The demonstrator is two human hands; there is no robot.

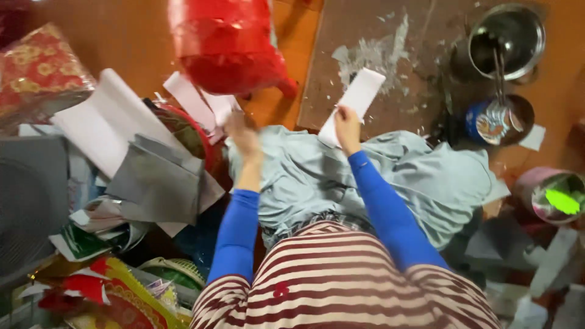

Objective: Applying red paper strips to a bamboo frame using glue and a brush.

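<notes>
My right hand [347, 127] grips a white rectangular paper piece [354, 102] over a brown board [365, 42] smeared with whitish paste. My left hand [242, 133] is blurred, reaching toward white paper strips [198, 100] just under a shiny red paper object [228, 45]; whether it holds a strip cannot be told. Both arms wear blue sleeves. A pale blue cloth [365, 176] covers my lap between them.
A metal pot [509, 38] and a blue tin with a spoon [495, 120] stand at the far right. A pink cup [551, 195] sits lower right. Piles of white and grey paper [122, 152], red-and-gold packets [39, 67] and coloured papers [103, 292] fill the left.
</notes>
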